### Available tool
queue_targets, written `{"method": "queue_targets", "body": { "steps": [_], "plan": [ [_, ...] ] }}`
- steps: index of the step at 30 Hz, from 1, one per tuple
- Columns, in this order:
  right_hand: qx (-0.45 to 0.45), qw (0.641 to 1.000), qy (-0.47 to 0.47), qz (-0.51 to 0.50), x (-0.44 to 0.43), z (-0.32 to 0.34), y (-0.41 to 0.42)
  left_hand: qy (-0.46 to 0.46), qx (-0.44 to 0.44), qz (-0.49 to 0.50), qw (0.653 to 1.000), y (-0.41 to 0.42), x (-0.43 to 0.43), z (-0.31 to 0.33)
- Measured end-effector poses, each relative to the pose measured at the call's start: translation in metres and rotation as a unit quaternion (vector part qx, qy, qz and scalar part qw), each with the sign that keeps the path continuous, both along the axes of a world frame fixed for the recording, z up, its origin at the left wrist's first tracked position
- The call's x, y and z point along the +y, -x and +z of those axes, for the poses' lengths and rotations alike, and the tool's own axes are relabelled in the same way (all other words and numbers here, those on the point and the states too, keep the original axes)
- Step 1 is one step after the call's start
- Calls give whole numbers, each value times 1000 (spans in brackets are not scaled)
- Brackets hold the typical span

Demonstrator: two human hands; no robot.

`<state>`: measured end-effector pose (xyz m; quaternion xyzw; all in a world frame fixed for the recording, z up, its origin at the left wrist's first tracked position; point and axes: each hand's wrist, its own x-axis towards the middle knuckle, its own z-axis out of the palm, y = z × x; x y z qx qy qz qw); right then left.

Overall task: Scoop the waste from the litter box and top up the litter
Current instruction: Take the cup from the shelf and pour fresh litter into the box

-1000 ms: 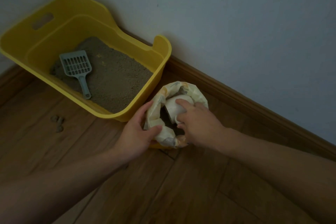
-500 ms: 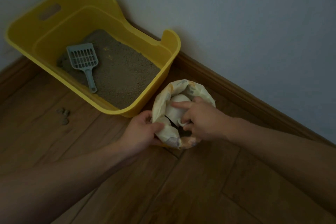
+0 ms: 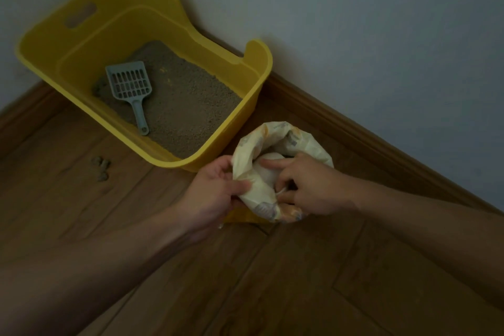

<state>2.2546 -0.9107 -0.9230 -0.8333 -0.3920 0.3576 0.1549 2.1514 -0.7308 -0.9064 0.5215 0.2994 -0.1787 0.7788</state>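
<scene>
A yellow litter box (image 3: 253, 82) stands on the wooden floor against the wall, with grey-brown litter (image 3: 191, 106) inside. A grey slotted scoop (image 3: 130, 87) lies on the litter at the left. To the right of the box sits a cream and yellow litter bag (image 3: 297, 139) with its top rolled open. My left hand (image 3: 215, 194) grips the bag's near-left rim. My right hand (image 3: 311, 185) reaches into the bag's mouth and holds a white cup (image 3: 266, 169) by its handle. The bag's contents are hidden.
Three small dark clumps (image 3: 100, 168) lie on the floor left of the box. A wooden skirting board (image 3: 354, 128) runs along the grey wall behind. Bare wooden floor (image 3: 272, 281) spreads in the foreground.
The view has shifted a little. My left hand has tightened on the bag's rim, and my right hand has sunk lower over the white cup inside.
</scene>
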Motion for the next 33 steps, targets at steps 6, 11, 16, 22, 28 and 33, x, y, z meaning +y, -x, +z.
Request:
{"method": "queue_targets", "body": {
  "steps": [6, 11, 16, 22, 28, 33],
  "plan": [
    [61, 995, -45, -58, -8, 0, -1, -29, -26, -28, 999, -8, -6, 10],
    [141, 978, -73, -136, -12, 0, 1, -40, -32, -57, 997, -7, -8, 19],
    [190, 952, -91, -220, -7, -6, 5, -50, -30, -81, 995, -7, -7, 23],
    [268, 909, -98, -304, -9, -7, 4, -82, -35, -120, 989, -6, -8, 26],
    [288, 887, -112, -342, -18, -7, 7, -149, -24, -140, 979, 2, 1, 26],
    [250, 894, -130, -347, -28, 4, 9, -166, -9, -122, 979, 5, 3, 25]
  ]
}}
